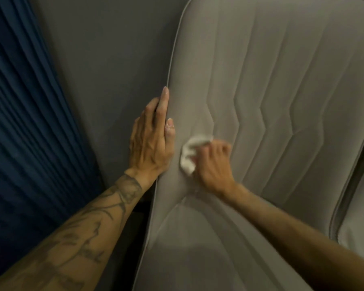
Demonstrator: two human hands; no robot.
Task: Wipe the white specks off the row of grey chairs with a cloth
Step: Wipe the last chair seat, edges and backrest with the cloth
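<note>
Two grey chairs [261, 101] (one barely in view), one cloth [188, 156], one curtain [19, 122], two hands [150, 141].

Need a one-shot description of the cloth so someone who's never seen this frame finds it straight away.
Start at the big grey chair with zigzag stitching filling the frame. Low on its backrest, near the left edge, the right hand grips a small crumpled cloth. It is the one bright white lump against the grey upholstery.
</note>
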